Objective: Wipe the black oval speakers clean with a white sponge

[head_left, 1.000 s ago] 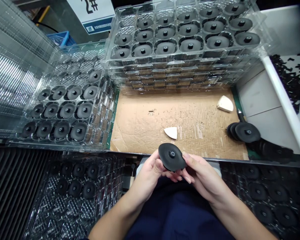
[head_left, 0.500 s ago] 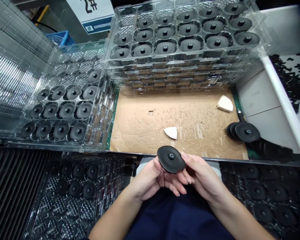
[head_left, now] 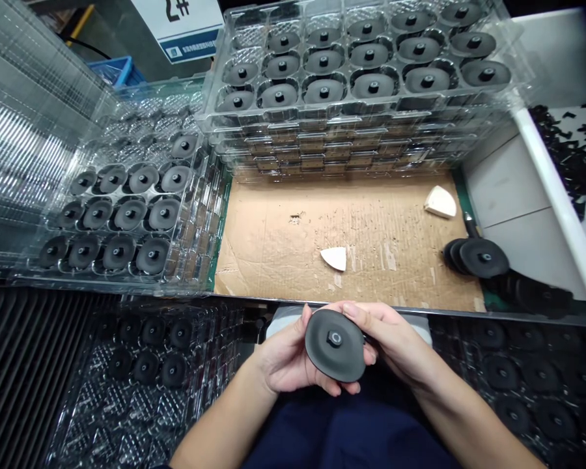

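Note:
A black round disc (head_left: 335, 345) with a small raised hub in its middle is held between both my hands just below the bench's front edge, its flat face tilted up toward me. My left hand (head_left: 286, 355) cups it from the left and below, thumb on its rim. My right hand (head_left: 395, 342) grips its right edge, fingers curled over the top. On the cardboard sheet (head_left: 273, 241) beyond lies a small white wedge (head_left: 334, 258).
A clear tray (head_left: 195, 228) at the left holds several black discs. A stack of clear trays (head_left: 351, 140) with more discs stands at the back. A second white wedge (head_left: 440, 202) and a pile of loose discs (head_left: 478, 258) lie at the right. Trays with discs sit below on both sides.
Both hands have drawn the disc down and nearer to me, and its face has tipped up toward the camera. The left fingers have closed under it again.

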{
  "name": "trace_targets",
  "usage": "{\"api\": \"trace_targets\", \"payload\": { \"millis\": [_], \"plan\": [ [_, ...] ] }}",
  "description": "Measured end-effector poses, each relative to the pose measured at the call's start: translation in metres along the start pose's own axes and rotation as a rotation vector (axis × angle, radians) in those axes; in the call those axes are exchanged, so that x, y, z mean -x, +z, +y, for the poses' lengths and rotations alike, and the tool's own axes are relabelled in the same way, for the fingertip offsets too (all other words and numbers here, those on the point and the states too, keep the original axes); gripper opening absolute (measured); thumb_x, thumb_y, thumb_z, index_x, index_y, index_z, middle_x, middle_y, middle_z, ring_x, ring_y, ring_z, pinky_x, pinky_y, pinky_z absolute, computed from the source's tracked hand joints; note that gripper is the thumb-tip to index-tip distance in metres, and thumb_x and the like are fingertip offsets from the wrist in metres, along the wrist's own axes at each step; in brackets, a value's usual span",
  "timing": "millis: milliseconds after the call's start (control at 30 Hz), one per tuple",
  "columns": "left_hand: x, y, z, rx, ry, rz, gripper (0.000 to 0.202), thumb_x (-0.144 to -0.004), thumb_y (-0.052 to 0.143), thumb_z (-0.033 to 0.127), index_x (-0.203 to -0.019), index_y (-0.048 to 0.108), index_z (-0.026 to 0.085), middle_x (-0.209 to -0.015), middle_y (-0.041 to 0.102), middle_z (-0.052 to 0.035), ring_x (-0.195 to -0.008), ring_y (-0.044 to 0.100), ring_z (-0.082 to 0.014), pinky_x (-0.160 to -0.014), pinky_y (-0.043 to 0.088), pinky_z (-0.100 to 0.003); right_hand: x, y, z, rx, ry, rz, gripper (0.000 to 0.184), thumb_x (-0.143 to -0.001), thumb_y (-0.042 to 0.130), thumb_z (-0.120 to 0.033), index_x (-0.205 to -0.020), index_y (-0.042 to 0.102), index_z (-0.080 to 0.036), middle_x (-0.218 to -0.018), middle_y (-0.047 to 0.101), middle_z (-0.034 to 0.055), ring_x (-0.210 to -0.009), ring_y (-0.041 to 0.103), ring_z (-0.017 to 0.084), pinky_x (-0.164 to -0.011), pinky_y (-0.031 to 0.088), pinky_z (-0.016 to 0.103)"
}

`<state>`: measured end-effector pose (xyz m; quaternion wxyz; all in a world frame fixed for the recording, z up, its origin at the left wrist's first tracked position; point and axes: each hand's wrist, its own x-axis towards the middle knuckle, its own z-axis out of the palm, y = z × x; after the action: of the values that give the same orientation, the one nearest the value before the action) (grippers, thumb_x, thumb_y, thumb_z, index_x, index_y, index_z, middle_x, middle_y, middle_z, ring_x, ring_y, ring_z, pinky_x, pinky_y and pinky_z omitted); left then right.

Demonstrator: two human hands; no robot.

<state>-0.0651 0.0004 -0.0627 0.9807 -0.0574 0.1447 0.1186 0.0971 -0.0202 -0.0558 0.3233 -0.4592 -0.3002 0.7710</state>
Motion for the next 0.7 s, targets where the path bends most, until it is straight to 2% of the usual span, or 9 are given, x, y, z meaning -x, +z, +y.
{"api": "trace_targets", "payload": {
  "millis": [133, 233, 300, 367, 400, 467, 533, 600, 700],
  "plan": [
    [0.001, 0.002, -0.001, 0.009, 0.024, 0.014, 0.053, -0.074, 0.066, 0.052, -0.105, 0.068, 0.008, -0.1, 0.074, -0.0116, -0.084, 0.072, -0.0239, -0.061, 0.059, -0.024, -0.004, -0.001, 0.005, 0.167, -0.036, 0.073, 0.052, -0.087, 0.045, -0.06, -0.073, 0.063, -0.013, -0.045, 0.047, -0.0024, -0.041, 0.04, 0.008, -0.041, 0.032, 0.02],
    [0.002, 0.0, -0.003, 0.051, 0.061, 0.056, 0.055, -0.08, 0.058, 0.053, -0.104, 0.067, 0.004, -0.101, 0.073, -0.0135, -0.088, 0.071, -0.0224, -0.069, 0.058, -0.023, -0.006, -0.004, 0.005, 0.348, -0.099, 0.153, 0.054, -0.09, 0.041, -0.058, -0.061, 0.057, -0.016, -0.044, 0.046, -0.0018, -0.039, 0.042, 0.01, -0.039, 0.034, 0.022],
    [0.004, -0.002, -0.005, 0.092, 0.122, 0.108, 0.054, -0.085, 0.05, 0.053, -0.107, 0.067, 0.007, -0.103, 0.073, -0.0132, -0.091, 0.071, -0.0226, -0.075, 0.058, -0.025, -0.008, -0.009, 0.003, 0.493, -0.185, 0.255, 0.049, -0.092, 0.039, -0.052, -0.071, 0.064, -0.016, -0.049, 0.052, 0.0, -0.044, 0.048, 0.012, -0.045, 0.041, 0.025],
    [0.006, -0.003, -0.005, 0.126, 0.229, 0.188, 0.047, -0.088, 0.045, 0.05, -0.113, 0.066, 0.015, -0.107, 0.072, -0.0117, -0.096, 0.07, -0.0251, -0.081, 0.057, -0.03, -0.013, -0.018, 0.002, 0.651, -0.308, 0.394, 0.039, -0.093, 0.04, -0.045, -0.095, 0.069, -0.017, -0.072, 0.063, 0.0055, -0.067, 0.058, 0.019, -0.065, 0.049, 0.032],
    [0.008, -0.003, -0.004, 0.143, 0.291, 0.238, 0.044, -0.09, 0.043, 0.048, -0.117, 0.063, 0.02, -0.11, 0.071, -0.0111, -0.099, 0.068, -0.0269, -0.084, 0.056, -0.033, -0.018, -0.023, 0.002, 0.732, -0.37, 0.459, 0.036, -0.093, 0.042, -0.042, -0.106, 0.067, -0.019, -0.087, 0.065, 0.0085, -0.081, 0.059, 0.022, -0.077, 0.048, 0.038],
    [0.011, -0.001, -0.002, 0.184, 0.402, 0.351, 0.044, -0.091, 0.04, 0.045, -0.127, 0.055, 0.023, -0.113, 0.069, -0.0117, -0.105, 0.066, -0.0296, -0.087, 0.055, -0.036, -0.03, -0.032, 0.006, 0.889, -0.465, 0.537, 0.034, -0.09, 0.048, -0.04, -0.113, 0.066, -0.022, -0.109, 0.061, 0.012, -0.101, 0.052, 0.029, -0.091, 0.041, 0.048],
    [0.014, 0.001, 0.002, 0.23, 0.486, 0.454, 0.048, -0.092, 0.037, 0.043, -0.136, 0.043, 0.023, -0.115, 0.067, -0.0133, -0.108, 0.064, -0.0309, -0.088, 0.054, -0.035, -0.044, -0.04, 0.013, 1.015, -0.517, 0.548, 0.034, -0.087, 0.053, -0.039, -0.114, 0.066, -0.022, -0.115, 0.058, 0.0141, -0.104, 0.049, 0.032, -0.093, 0.039, 0.053],
    [0.016, 0.004, 0.005, 0.255, 0.551, 0.52, 0.051, -0.093, 0.036, 0.041, -0.141, 0.035, 0.023, -0.115, 0.065, -0.0148, -0.109, 0.063, -0.0316, -0.088, 0.055, -0.034, -0.059, -0.045, 0.021, 1.098, -0.548, 0.541, 0.034, -0.087, 0.054, -0.036, -0.115, 0.064, -0.021, -0.116, 0.057, 0.0156, -0.103, 0.05, 0.033, -0.09, 0.041, 0.053],
    [0.017, 0.008, 0.008, 0.241, 0.619, 0.553, 0.052, -0.093, 0.036, 0.041, -0.141, 0.033, 0.022, -0.118, 0.063, -0.0163, -0.109, 0.064, -0.0301, -0.087, 0.055, -0.032, -0.077, -0.05, 0.026, 1.151, -0.581, 0.559, 0.031, -0.09, 0.048, -0.03, -0.115, 0.063, -0.017, -0.114, 0.056, 0.0169, -0.102, 0.053, 0.032, -0.086, 0.045, 0.049]
  ]
}}
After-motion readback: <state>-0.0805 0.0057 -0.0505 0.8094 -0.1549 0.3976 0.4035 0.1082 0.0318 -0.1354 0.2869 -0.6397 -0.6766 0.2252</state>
